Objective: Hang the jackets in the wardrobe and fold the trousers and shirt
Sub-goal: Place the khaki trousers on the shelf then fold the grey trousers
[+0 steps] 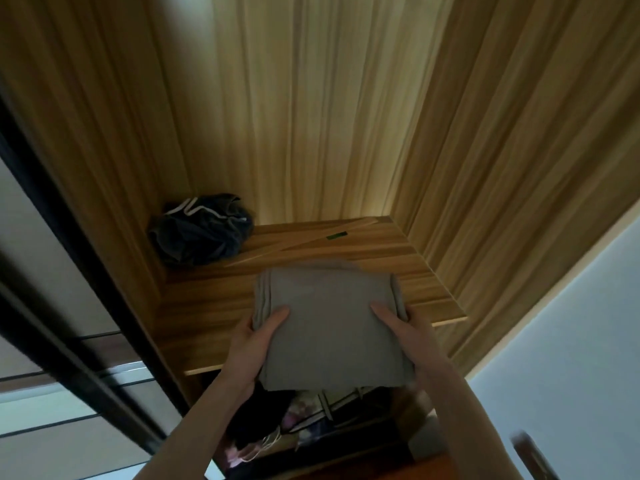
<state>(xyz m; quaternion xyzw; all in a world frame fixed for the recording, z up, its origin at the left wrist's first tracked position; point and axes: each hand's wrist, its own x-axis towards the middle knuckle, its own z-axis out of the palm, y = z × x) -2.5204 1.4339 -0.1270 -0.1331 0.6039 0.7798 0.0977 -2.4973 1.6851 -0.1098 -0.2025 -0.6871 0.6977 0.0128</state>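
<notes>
A folded grey-brown garment (329, 323) lies half on a wooden wardrobe shelf (398, 258), with its near part sticking out past the shelf's front edge. My left hand (254, 344) grips its left side, thumb on top. My right hand (405, 337) grips its right side the same way. Both forearms reach up from the bottom of the view.
A crumpled dark garment with white trim (201, 230) sits in the shelf's back left corner. A small green tag (336, 235) lies near the back. Wooden walls enclose the shelf. Dark clothes and bags (277, 420) lie below. A dark sliding-door frame (79, 323) runs along the left.
</notes>
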